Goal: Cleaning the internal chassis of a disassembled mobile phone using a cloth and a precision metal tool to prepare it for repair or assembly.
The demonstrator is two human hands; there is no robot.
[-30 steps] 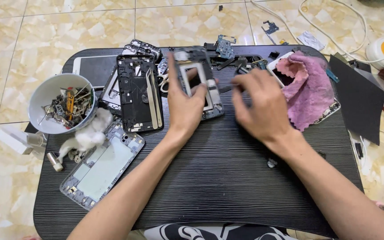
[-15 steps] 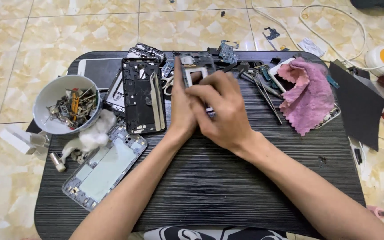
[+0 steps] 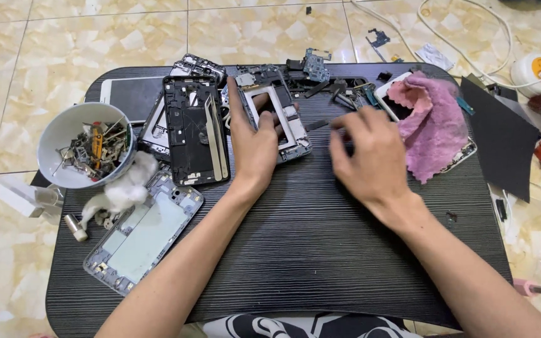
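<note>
Under the left hand [image 3: 255, 147] lies a grey phone frame [image 3: 277, 112] with a rectangular opening in its middle. It lies flat on the black ribbed table [image 3: 320, 250], its long axis running away from the person and its far end leaning slightly left. The left fingers [image 3: 270, 122] are pressed together on the frame's middle, with the thumb stretched along its left edge, pinning it down rather than pinching it.

The right hand [image 3: 370, 156] hovers low over the table just right of the frame, blurred; its fingers [image 3: 345, 125] are curled loosely and point toward the frame, and I cannot tell whether they pinch anything.

Left of the left fingers, just beside the thumb, lies a black phone chassis [image 3: 192, 128] with its long axis the same way and a pair of tweezers [image 3: 215, 147] resting on its right edge. Farther left a white bowl [image 3: 64, 134] holds small metal parts, with a wad of cotton [image 3: 126, 188] and a pale blue-grey phone back [image 3: 142, 235] lying slantwise below it. Beyond the right fingers sit loose dark parts and tools [image 3: 339, 91]; to their right a pink cloth [image 3: 430, 128] covers part of a phone.
</note>
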